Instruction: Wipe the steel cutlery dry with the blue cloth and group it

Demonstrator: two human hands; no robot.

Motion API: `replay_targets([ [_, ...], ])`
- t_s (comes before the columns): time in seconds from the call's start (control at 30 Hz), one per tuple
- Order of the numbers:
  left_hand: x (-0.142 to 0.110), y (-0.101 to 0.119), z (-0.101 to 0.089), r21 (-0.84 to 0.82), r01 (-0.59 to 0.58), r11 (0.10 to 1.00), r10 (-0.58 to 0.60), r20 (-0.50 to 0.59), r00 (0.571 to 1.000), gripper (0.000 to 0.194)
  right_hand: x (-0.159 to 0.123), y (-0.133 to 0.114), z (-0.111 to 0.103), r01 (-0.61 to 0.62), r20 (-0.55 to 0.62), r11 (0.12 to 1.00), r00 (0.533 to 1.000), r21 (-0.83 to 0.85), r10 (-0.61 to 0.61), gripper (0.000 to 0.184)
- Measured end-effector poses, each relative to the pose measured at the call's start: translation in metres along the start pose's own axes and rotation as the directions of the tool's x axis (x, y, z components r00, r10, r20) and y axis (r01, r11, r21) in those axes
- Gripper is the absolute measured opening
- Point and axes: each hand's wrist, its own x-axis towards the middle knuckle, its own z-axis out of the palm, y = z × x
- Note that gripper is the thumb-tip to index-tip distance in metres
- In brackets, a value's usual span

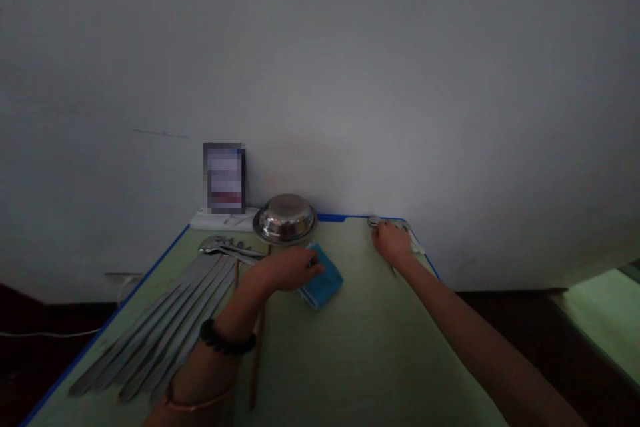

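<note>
A home-like room: steel bowl (286, 219), metal utensils (179, 313), table (350, 360) against plain wall (320, 80).

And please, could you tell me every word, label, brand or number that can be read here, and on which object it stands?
None can be read.
Upright screen: its face is blurred into blocks, so any words or numbers there are unreadable.
Blue cloth: no lettering can be made out.
Metal bowl: no label or brand can be made out.
Elsewhere: no legible text.
</note>
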Motion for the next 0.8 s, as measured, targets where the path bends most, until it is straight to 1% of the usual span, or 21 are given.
replay_targets([
  [0.1,-0.003,-0.008,-0.005,0.037,0.037,0.999,-0.037,-0.017,0.999,0.034,-0.018,-0.017,-0.002,0.070,-0.002,0.995,0.998,0.071,-0.070,0.036],
  [0.23,-0.011,-0.018,-0.011,0.091,0.101,0.991,-0.097,-0.048,0.994,0.035,-0.044,-0.043,-0.009,0.221,-0.018,0.958,0.975,0.182,-0.222,0.036],
  [0.37,-0.022,-0.027,-0.011,0.178,0.179,0.968,-0.158,-0.123,0.980,0.035,-0.064,-0.068,-0.015,0.375,-0.074,0.877,0.926,0.301,-0.370,0.030],
  [0.43,-0.030,-0.035,-0.011,0.228,0.234,0.945,-0.202,-0.156,0.967,0.032,-0.070,-0.080,-0.013,0.481,-0.145,0.788,0.875,0.385,-0.463,0.029],
  [0.53,-0.048,-0.052,-0.015,0.290,0.370,0.883,-0.320,-0.206,0.925,0.031,-0.079,-0.101,-0.003,0.636,-0.263,0.624,0.764,0.454,-0.589,0.027],
  [0.6,-0.059,-0.066,-0.017,0.314,0.465,0.828,-0.407,-0.234,0.883,0.031,-0.084,-0.115,0.006,0.697,-0.299,0.561,0.708,0.447,-0.640,0.026],
  [0.7,-0.068,-0.085,-0.015,0.326,0.559,0.762,-0.501,-0.250,0.829,0.029,-0.089,-0.135,0.014,0.742,-0.298,0.520,0.656,0.424,-0.693,0.024],
  [0.8,-0.071,-0.102,-0.010,0.318,0.626,0.712,-0.565,-0.269,0.780,0.036,-0.091,-0.150,0.017,0.756,-0.275,0.512,0.637,0.408,-0.720,0.025],
])
